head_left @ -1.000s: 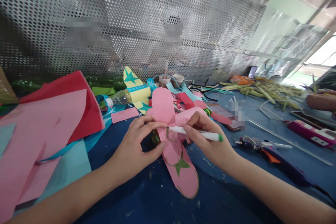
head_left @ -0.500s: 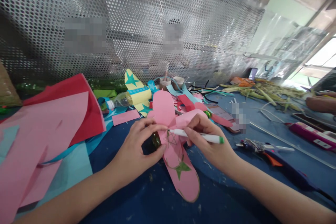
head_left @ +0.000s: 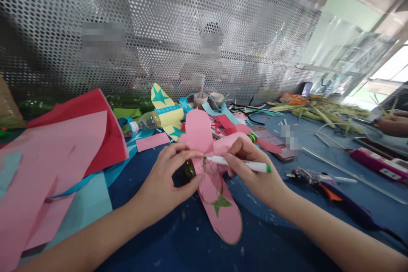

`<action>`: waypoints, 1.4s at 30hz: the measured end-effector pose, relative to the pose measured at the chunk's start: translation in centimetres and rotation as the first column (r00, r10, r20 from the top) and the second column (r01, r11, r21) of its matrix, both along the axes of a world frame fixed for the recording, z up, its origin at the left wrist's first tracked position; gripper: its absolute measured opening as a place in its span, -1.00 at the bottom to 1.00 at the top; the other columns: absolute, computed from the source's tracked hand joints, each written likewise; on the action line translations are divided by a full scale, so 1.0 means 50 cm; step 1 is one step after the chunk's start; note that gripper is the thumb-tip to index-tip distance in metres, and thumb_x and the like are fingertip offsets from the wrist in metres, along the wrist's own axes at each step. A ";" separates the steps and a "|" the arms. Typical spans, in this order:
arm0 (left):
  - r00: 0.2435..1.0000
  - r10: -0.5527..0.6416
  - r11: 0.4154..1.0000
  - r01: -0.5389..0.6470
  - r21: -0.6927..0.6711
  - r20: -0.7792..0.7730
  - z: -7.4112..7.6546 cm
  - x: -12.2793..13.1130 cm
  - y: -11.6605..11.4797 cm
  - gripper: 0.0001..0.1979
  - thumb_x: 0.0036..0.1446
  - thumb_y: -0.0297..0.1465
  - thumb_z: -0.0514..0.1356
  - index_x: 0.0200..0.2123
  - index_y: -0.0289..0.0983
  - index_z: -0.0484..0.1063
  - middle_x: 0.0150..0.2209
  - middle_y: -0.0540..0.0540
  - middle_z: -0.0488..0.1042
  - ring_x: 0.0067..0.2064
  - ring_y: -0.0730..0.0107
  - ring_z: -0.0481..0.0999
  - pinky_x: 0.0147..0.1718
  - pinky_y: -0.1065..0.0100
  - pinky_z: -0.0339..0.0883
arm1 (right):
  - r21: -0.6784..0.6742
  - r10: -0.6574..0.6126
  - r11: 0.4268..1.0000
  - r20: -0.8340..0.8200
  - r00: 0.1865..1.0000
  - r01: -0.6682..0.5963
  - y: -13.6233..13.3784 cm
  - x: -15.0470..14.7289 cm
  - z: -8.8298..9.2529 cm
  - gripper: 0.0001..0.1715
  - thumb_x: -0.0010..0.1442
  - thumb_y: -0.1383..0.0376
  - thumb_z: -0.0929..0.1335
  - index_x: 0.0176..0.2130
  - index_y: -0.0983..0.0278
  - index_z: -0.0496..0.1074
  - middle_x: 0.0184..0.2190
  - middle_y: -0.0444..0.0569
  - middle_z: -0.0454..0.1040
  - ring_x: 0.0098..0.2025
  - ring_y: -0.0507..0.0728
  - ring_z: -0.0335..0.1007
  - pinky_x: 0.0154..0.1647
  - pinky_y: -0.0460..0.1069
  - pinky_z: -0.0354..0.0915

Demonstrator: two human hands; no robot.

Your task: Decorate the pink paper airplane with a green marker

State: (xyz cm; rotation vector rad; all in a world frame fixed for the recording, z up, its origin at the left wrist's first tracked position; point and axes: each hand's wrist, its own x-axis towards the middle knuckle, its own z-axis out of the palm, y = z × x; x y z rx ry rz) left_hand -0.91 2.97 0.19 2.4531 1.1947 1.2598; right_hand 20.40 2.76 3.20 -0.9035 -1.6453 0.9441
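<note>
My left hand point(head_left: 165, 176) is closed around a pink paper-covered bottle plane point(head_left: 198, 129), with thumb and fingers at its near end. The dark green bottle neck point(head_left: 190, 170) shows inside that grip. In my right hand point(head_left: 255, 174), a white marker point(head_left: 259, 166) with a green end is pinched. Its tip touches the pink paper beside my left fingertips, at a star outline point(head_left: 208, 167) drawn in green. On the wing closest to me is a filled green star point(head_left: 219, 205), and green edging runs along the wing's rim.
Pink and red paper sheets point(head_left: 70, 140) lie at left. Behind the plane rests a yellow paper bottle plane point(head_left: 170, 114) with teal stars. A glue gun point(head_left: 344, 202) and a phone point(head_left: 270, 140) are at right. Perforated sheeting point(head_left: 159, 29) stands behind. Another person's hand point(head_left: 393, 124) is at far right.
Both my hands and the plane stay nearly in place; the marker tip has barely moved. At far right, the other person's hand has shifted slightly.
</note>
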 end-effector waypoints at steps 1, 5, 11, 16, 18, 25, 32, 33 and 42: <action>1.000 0.001 1.000 -0.001 -0.006 0.002 0.001 0.001 0.000 -0.72 0.17 -0.42 0.22 -0.04 -0.09 0.44 -0.03 -0.07 0.40 0.10 0.18 0.41 0.10 0.12 0.38 | -0.002 0.002 1.000 -0.002 1.000 -0.002 0.000 0.000 0.001 -0.72 0.25 0.24 0.35 -0.45 0.20 0.20 -0.60 -0.24 0.30 -0.56 -0.02 0.21 -0.52 -0.10 0.22; 1.000 0.003 1.000 -0.003 -0.026 0.007 0.006 0.001 -0.003 -0.73 0.17 -0.41 0.21 -0.05 -0.09 0.46 -0.04 -0.08 0.42 0.09 0.15 0.42 0.08 0.09 0.39 | -0.006 -0.009 1.000 0.006 1.000 0.009 0.001 0.000 0.004 -0.67 0.24 0.19 0.37 -0.46 0.19 0.19 -0.61 -0.23 0.30 -0.57 -0.01 0.21 -0.53 -0.09 0.23; 1.000 0.005 0.999 -0.004 -0.034 0.010 0.001 -0.002 -0.003 -0.73 0.18 -0.40 0.21 -0.04 -0.09 0.46 -0.02 -0.09 0.40 0.08 0.15 0.43 0.08 0.08 0.39 | -0.004 -0.012 1.000 0.016 1.000 0.012 0.000 0.001 0.002 -0.66 0.25 0.15 0.36 -0.46 0.18 0.19 -0.60 -0.22 0.30 -0.56 0.00 0.22 -0.52 -0.07 0.25; 1.000 0.003 0.999 -0.003 -0.039 0.000 -0.001 0.000 0.000 -0.71 0.18 -0.41 0.22 -0.02 -0.08 0.45 -0.01 -0.08 0.38 0.10 0.16 0.41 0.11 0.09 0.36 | -0.003 0.003 1.000 0.010 1.000 -0.003 -0.001 0.000 0.003 -0.67 0.25 0.16 0.37 -0.46 0.19 0.20 -0.60 -0.23 0.30 -0.57 0.00 0.22 -0.51 -0.08 0.24; 1.000 -0.003 0.999 0.003 -0.034 0.001 0.000 0.000 0.001 -0.72 0.18 -0.41 0.22 -0.03 -0.09 0.45 -0.01 -0.08 0.38 0.10 0.16 0.41 0.10 0.09 0.37 | 0.006 -0.006 1.000 0.013 1.000 0.006 0.000 0.000 0.003 -0.66 0.25 0.17 0.36 -0.46 0.19 0.19 -0.61 -0.23 0.30 -0.57 -0.01 0.21 -0.52 -0.08 0.23; 1.000 -0.012 0.999 0.012 -0.038 0.005 0.002 -0.002 0.001 -0.71 0.17 -0.42 0.21 -0.02 -0.08 0.45 -0.03 -0.08 0.39 0.07 0.17 0.43 0.08 0.09 0.38 | -0.004 0.008 1.000 0.020 1.000 -0.008 0.001 0.000 0.002 -0.67 0.24 0.15 0.37 -0.45 0.19 0.20 -0.60 -0.22 0.31 -0.57 -0.01 0.21 -0.54 -0.10 0.22; 1.000 -0.005 0.998 0.005 -0.061 0.005 0.005 0.000 -0.001 -0.72 0.18 -0.40 0.20 -0.03 -0.08 0.45 -0.03 -0.09 0.39 0.07 0.17 0.42 0.08 0.09 0.37 | 0.006 0.008 1.000 0.021 1.000 -0.008 0.001 0.002 -0.002 -0.70 0.26 0.18 0.36 -0.44 0.19 0.21 -0.59 -0.21 0.31 -0.55 0.00 0.19 -0.53 -0.08 0.19; 1.000 -0.003 0.998 0.003 -0.065 0.007 0.005 0.000 -0.001 -0.72 0.17 -0.40 0.20 -0.03 -0.08 0.45 -0.03 -0.09 0.39 0.08 0.16 0.42 0.09 0.09 0.36 | 0.007 0.007 1.000 0.015 1.000 -0.007 0.001 0.002 -0.003 -0.70 0.26 0.18 0.35 -0.44 0.19 0.21 -0.58 -0.21 0.31 -0.55 0.00 0.19 -0.51 -0.08 0.19; 1.000 -0.009 0.998 0.009 -0.067 -0.003 -0.001 -0.002 0.001 -0.71 0.18 -0.40 0.22 -0.02 -0.07 0.44 -0.01 -0.08 0.38 0.10 0.16 0.41 0.10 0.09 0.35 | -0.008 0.008 1.000 0.021 1.000 -0.008 0.001 0.001 0.000 -0.69 0.25 0.17 0.36 -0.44 0.19 0.21 -0.59 -0.21 0.31 -0.55 0.00 0.19 -0.52 -0.09 0.20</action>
